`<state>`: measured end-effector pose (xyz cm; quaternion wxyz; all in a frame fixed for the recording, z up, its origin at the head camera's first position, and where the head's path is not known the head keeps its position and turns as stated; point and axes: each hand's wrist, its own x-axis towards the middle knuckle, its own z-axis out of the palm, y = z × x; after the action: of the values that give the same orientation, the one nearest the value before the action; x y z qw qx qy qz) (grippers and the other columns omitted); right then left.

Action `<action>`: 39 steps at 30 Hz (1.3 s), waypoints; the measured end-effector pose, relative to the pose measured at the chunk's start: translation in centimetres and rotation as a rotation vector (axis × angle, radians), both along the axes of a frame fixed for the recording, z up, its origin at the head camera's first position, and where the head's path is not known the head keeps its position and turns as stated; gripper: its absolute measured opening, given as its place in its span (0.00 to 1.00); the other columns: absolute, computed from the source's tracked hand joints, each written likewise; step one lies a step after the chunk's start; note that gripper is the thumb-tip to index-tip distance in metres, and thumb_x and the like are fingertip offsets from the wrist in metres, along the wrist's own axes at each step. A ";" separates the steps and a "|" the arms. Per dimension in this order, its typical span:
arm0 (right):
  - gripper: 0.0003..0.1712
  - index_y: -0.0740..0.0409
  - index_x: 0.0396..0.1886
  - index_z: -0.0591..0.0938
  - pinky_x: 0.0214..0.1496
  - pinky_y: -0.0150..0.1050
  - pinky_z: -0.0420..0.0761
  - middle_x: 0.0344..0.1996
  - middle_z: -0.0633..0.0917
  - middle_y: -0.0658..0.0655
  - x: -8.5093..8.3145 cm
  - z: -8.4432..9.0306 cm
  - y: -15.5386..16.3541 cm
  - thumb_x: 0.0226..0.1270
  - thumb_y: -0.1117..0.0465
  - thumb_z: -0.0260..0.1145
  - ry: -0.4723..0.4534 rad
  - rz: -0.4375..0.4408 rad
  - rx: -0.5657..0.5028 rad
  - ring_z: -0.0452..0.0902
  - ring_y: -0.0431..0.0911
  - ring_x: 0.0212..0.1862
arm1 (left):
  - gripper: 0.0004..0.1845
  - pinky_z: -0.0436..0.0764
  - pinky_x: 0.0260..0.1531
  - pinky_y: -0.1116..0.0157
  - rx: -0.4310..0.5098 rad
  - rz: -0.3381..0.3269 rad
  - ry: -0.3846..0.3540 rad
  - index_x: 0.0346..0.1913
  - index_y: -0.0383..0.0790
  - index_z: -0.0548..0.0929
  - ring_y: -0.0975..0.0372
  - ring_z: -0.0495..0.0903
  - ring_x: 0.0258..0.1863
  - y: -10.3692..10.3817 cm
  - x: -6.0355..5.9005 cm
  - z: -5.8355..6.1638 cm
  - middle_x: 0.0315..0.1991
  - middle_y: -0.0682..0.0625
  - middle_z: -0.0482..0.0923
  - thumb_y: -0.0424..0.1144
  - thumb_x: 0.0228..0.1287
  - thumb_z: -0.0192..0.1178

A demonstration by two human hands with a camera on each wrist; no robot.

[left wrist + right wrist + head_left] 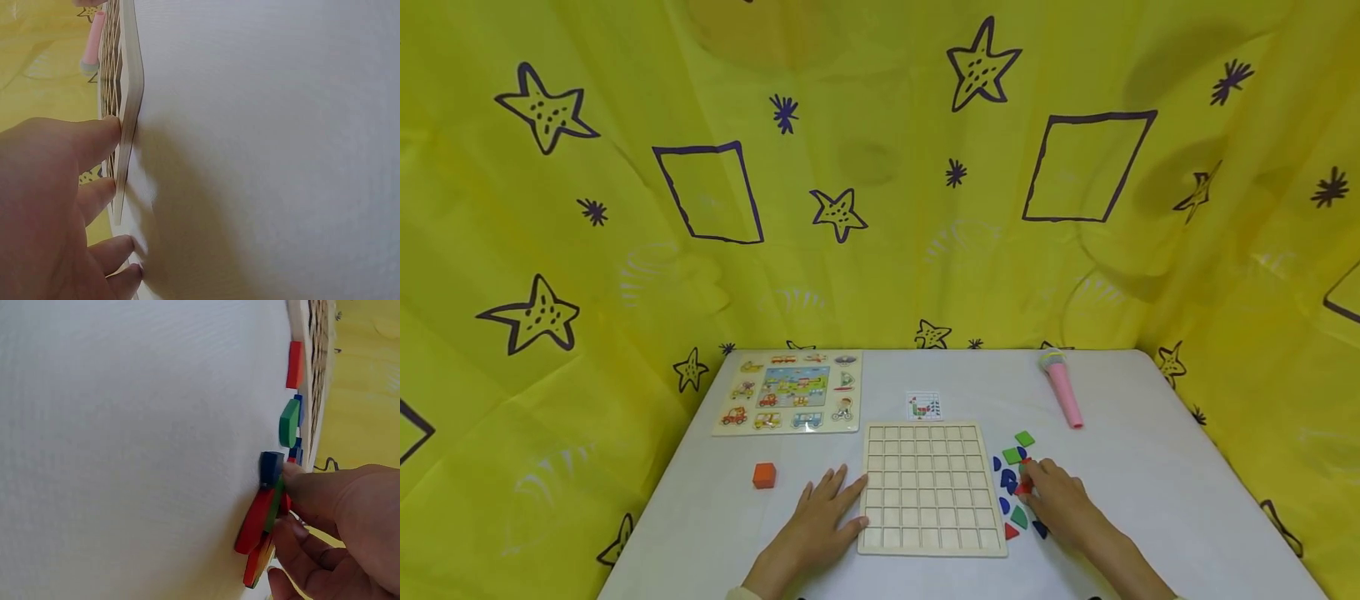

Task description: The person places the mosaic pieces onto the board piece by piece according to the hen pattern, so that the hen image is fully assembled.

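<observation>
A square wooden grid board (925, 490) lies on the table. My left hand (823, 521) rests at its left edge with fingers spread; in the left wrist view, the thumb and a finger touch the board's rim (129, 94). To the right of the board is a loose group of flat red, green and blue pieces. My right hand (1063, 504) is over them, fingers curled. In the right wrist view, its thumb and a fingertip pinch a thin green piece (274, 507) just above a red piece (255, 525). A dark blue piece (270, 467) is beside the thumb.
A small picture card (923, 406) lies behind the board. At the back left is a vehicle picture puzzle (797, 392), with an orange cube (764, 476) nearer. A pink toy microphone (1064, 390) lies at the back right. Yellow curtains surround the white table (1157, 467).
</observation>
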<state>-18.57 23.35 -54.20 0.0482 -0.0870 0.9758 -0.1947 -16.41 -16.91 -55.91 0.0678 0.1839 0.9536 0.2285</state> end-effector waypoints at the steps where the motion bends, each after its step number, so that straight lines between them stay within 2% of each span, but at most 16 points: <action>1: 0.11 0.54 0.44 0.80 0.41 0.43 0.68 0.38 0.77 0.51 -0.1 -0.1 0.0 0.70 0.59 0.74 0.000 -0.002 0.001 0.72 0.46 0.42 | 0.35 0.52 0.76 0.30 0.002 -0.001 0.002 0.80 0.53 0.70 0.38 0.57 0.81 0.0 0.0 0.0 0.82 0.37 0.60 0.60 0.76 0.58; 7: 0.11 0.56 0.46 0.80 0.41 0.42 0.69 0.38 0.77 0.51 -0.6 0.0 0.1 0.72 0.59 0.73 0.008 0.001 -0.011 0.71 0.45 0.40 | 0.34 0.52 0.77 0.31 0.013 -0.001 0.002 0.80 0.52 0.70 0.38 0.56 0.82 0.0 0.1 0.1 0.82 0.36 0.60 0.59 0.77 0.58; 14: 0.12 0.61 0.43 0.81 0.34 0.34 0.73 0.35 0.77 0.53 -1.9 1.1 -0.3 0.68 0.61 0.76 -0.005 0.007 -0.101 0.71 0.45 0.36 | 0.34 0.54 0.77 0.31 0.015 0.001 0.003 0.80 0.52 0.70 0.38 0.56 0.82 0.0 0.1 0.1 0.82 0.36 0.60 0.59 0.76 0.58; 17: 0.12 0.62 0.43 0.82 0.34 0.33 0.75 0.36 0.78 0.54 -2.6 1.3 -0.9 0.68 0.63 0.76 -0.014 0.002 -0.156 0.72 0.45 0.37 | 0.34 0.55 0.76 0.31 0.015 0.001 0.005 0.80 0.52 0.70 0.38 0.57 0.81 0.0 0.1 0.3 0.82 0.36 0.60 0.59 0.76 0.59; 20: 0.11 0.62 0.44 0.82 0.35 0.33 0.75 0.35 0.78 0.53 -3.5 1.4 -1.8 0.68 0.63 0.75 -0.026 -0.008 -0.196 0.72 0.45 0.37 | 0.34 0.55 0.76 0.31 0.013 0.005 0.008 0.80 0.52 0.70 0.38 0.57 0.81 0.1 0.1 0.4 0.81 0.36 0.60 0.58 0.76 0.59; 27: 0.12 0.63 0.45 0.82 0.35 0.35 0.73 0.36 0.78 0.55 -5.3 1.3 -4.5 0.69 0.62 0.75 -0.009 0.060 -0.234 0.70 0.45 0.37 | 0.34 0.56 0.76 0.31 0.001 0.008 0.009 0.80 0.53 0.70 0.38 0.58 0.81 0.0 0.0 0.5 0.81 0.37 0.61 0.59 0.76 0.59; 35: 0.11 0.62 0.43 0.83 0.40 0.39 0.75 0.35 0.78 0.55 -8.1 0.7 -8.2 0.70 0.61 0.75 -0.006 0.099 -0.217 0.71 0.46 0.36 | 0.34 0.55 0.78 0.34 -0.012 0.026 -0.015 0.80 0.57 0.69 0.41 0.57 0.82 -0.1 -0.2 0.3 0.82 0.40 0.60 0.60 0.76 0.59; 39: 0.10 0.62 0.43 0.83 0.42 0.41 0.79 0.36 0.79 0.55 -9.1 0.4 -9.9 0.69 0.63 0.75 0.012 0.134 -0.208 0.72 0.45 0.36 | 0.34 0.55 0.78 0.35 -0.008 0.025 -0.014 0.80 0.57 0.69 0.41 0.57 0.82 0.0 -0.2 0.1 0.82 0.40 0.60 0.60 0.76 0.58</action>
<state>-27.69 13.45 -53.77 0.0458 -0.1578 0.9425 -0.2909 -16.57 -16.93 -55.83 0.0723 0.1701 0.9563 0.2266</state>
